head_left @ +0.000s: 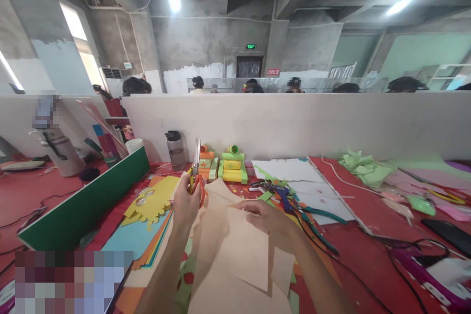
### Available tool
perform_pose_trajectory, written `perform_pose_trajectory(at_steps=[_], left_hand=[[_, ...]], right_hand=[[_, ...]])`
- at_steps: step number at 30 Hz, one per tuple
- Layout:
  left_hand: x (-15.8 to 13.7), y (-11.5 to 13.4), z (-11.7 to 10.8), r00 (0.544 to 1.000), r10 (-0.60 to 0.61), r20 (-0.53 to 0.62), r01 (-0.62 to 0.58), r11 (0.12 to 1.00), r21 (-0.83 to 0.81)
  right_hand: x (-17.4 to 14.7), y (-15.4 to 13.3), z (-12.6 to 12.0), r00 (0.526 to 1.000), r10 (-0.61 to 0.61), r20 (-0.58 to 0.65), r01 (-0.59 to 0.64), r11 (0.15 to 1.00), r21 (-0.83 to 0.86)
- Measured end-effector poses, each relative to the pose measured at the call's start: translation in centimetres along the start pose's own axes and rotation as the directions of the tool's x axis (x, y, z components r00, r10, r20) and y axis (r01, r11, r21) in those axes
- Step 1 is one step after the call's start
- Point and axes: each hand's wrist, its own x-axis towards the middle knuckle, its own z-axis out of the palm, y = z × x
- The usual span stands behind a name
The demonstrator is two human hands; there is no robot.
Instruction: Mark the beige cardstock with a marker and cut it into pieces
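Observation:
My left hand (187, 201) is closed around a pair of scissors (198, 153) with orange handles, the blades pointing up. A thin yellow tool (191, 180) sticks up from the same grip; its kind is hard to make out. My right hand (260, 213) rests over a peach paper sheet (246, 245), its fingers curled at the top edge. More peach paper lies under that sheet and spreads toward me. Just beyond my hands stand two paper models, one orange (208, 166) and one green and yellow (232, 168).
Yellow cut paper (152, 201) and blue paper (128, 238) lie left of my arm, beside a green board (91, 198). Teal-handled pliers (318, 228) and a blue tool (285, 201) lie to the right. A bottle (175, 151) stands by the white partition (287, 122). Cables cross the red table.

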Motion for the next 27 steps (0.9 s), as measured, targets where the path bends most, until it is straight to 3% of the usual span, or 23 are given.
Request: perform_pose_trajectory(at_steps=[4, 11, 20, 27], left_hand=[[0.0, 0.3, 0.0, 0.999, -0.024, 0.031, 0.027, 0.996, -0.089], [-0.3, 1.2, 0.0, 0.961, -0.138, 0.242, 0.199, 0.947, -0.253], [-0.7, 2.3, 0.1, 0.953, -0.149, 0.263, 0.207, 0.956, -0.209], [-0.3, 0.5, 0.5, 0.968, -0.100, 0.231, 0.139, 0.977, -0.159]], right_hand=[[0.0, -0.3, 0.1, 0.999, 0.005, 0.039, -0.005, 1.000, 0.008], [0.5, 0.4, -0.4, 0.999, -0.037, 0.029, 0.039, 0.997, -0.072], [0.3, 0.8, -1.1, 0.999, -0.050, 0.020, 0.052, 0.995, -0.085], [-0.1, 0.2, -0.8, 0.994, -0.052, 0.097, 0.039, 0.991, 0.130]])
